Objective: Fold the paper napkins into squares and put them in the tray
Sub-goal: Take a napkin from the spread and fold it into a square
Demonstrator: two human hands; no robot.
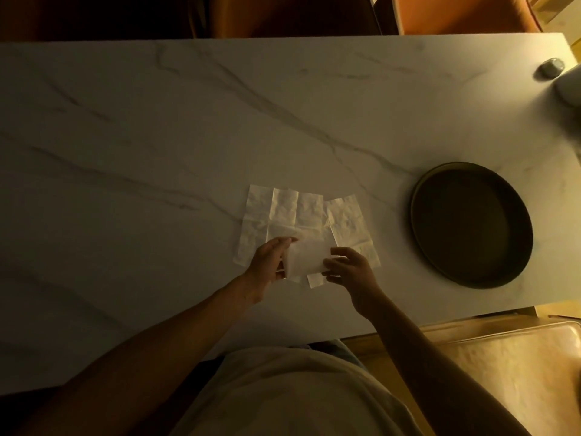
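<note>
Two unfolded white paper napkins lie overlapped on the marble table, one on the left (276,212) and one on the right (349,218). Just above them I hold a folded white napkin (306,258) between both hands. My left hand (270,259) pinches its left edge with thumb and fingers. My right hand (349,265) grips its right edge. A round dark tray (421,196) with a raised rim stands on the table to the right of the napkins, with nothing in it.
The white marble table (157,136) stretches far to the left and back. A small grey round object (550,68) and a pale blurred object (570,86) sit at the far right corner. An orange chair (465,14) stands behind the table. The table's near edge runs just below my hands.
</note>
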